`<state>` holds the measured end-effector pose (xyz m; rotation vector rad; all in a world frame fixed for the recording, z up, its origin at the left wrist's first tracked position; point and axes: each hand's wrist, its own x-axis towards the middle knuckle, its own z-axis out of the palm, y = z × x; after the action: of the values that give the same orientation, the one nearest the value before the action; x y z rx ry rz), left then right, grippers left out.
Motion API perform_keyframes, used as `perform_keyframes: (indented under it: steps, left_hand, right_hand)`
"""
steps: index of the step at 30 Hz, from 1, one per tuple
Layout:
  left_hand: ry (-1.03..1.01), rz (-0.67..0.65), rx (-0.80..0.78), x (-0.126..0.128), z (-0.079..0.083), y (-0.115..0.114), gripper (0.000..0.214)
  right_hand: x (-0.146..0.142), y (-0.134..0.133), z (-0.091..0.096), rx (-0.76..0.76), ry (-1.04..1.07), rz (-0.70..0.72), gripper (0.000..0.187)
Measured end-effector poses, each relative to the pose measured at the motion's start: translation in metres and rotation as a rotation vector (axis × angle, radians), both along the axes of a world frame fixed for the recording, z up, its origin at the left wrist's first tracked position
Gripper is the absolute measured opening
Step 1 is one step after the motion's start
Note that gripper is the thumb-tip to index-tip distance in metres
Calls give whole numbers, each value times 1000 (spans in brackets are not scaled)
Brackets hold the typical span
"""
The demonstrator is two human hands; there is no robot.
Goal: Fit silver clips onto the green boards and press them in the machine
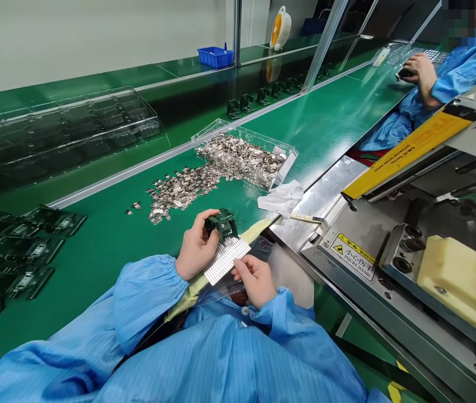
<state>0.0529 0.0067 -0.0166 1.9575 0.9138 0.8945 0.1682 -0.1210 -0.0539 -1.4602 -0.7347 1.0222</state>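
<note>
The left hand (196, 249) pinches a small dark green part (222, 223) by its sides, over the near edge of the table (107, 240); it looks light, hard and easy to drop. At 5 o'clock from it, the right hand (257, 280) pinches the low edge of a thin, bendy white sheet (226, 258) of tiny squares. The squares are too small to make out, and fingers hide the part's underside.

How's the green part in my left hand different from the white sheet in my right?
The green part is dark and blocky; the white sheet is pale, thin and flat, with a fine grid. The left hand wraps the green part with thumb and fingers; the right hand pinches only the white sheet's lower edge. Both are hand-held, close together.
</note>
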Motion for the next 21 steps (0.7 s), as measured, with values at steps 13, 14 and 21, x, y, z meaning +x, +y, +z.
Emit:
perform_keyframes:
  steps: [13, 14, 21]
  left_hand:
    - [-419, -69, -394, 13, 8, -28, 39]
    - [-433, -105, -450, 14, 9, -34, 39]
    - [-490, -152, -631, 14, 9, -46, 43]
  right_hand:
    - [26, -29, 22, 60, -97, -9, 29]
    - [27, -30, 27, 62, -101, -38, 25]
    - [14, -23, 38, 55, 172, -274, 26]
